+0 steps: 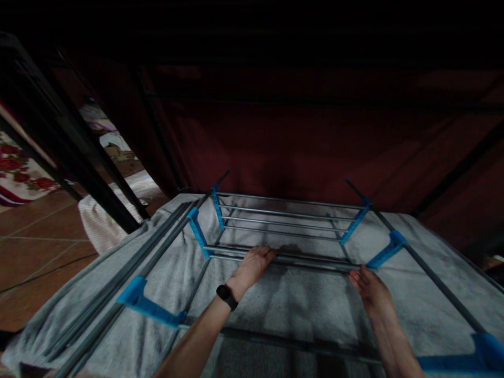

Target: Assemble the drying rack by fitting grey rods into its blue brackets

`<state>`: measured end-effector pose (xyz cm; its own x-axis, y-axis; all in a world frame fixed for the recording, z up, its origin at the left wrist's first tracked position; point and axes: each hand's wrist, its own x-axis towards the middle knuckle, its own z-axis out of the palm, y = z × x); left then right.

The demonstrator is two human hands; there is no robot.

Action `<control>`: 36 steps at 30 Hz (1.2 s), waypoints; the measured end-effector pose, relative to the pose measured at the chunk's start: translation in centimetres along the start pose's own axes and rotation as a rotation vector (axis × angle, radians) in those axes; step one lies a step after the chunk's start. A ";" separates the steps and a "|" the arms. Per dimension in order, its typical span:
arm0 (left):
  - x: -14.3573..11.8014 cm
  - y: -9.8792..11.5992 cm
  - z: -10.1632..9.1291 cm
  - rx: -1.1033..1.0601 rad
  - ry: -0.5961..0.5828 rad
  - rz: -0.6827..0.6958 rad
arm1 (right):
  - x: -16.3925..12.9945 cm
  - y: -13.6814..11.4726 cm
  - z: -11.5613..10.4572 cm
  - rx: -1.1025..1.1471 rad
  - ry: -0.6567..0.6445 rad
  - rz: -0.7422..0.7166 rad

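A rack frame of grey metal rods (pixel 283 212) and blue plastic connectors (pixel 199 233) lies on a grey cloth (pixel 299 299). My left hand (pixel 254 265), with a black band on its wrist, rests on the middle pair of cross rods (pixel 315 261), fingers curled over them. My right hand (pixel 368 289) reaches toward the same rods near a blue connector (pixel 384 252), fingertips at the rod's right end. Whether it grips the rod is unclear in the dim light.
A dark red fabric wall (pixel 299 131) stands behind the frame. Black metal poles (pixel 79 157) slant at the left. A tiled floor (pixel 35 247), a white cloth bundle (pixel 100 226) and a flowered fabric (pixel 19 176) lie at the left.
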<state>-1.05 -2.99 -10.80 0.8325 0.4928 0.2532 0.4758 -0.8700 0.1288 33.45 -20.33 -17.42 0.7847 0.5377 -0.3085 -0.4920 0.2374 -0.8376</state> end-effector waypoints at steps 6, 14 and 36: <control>-0.1 -0.5 0.3 0.003 0.047 0.007 | -0.9 -0.3 1.1 0.009 0.006 -0.029; -0.2 -1.7 0.1 0.017 0.125 0.035 | -2.3 -1.2 2.9 0.017 -0.026 -0.049; 0.2 -1.7 -0.7 0.046 0.131 -0.004 | -2.6 -3.7 5.5 0.026 -0.063 -0.095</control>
<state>-1.94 -1.41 -10.33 0.7879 0.4873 0.3765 0.4938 -0.8653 0.0863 31.19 -18.13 -11.04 0.8033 0.5615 -0.1985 -0.4266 0.3099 -0.8497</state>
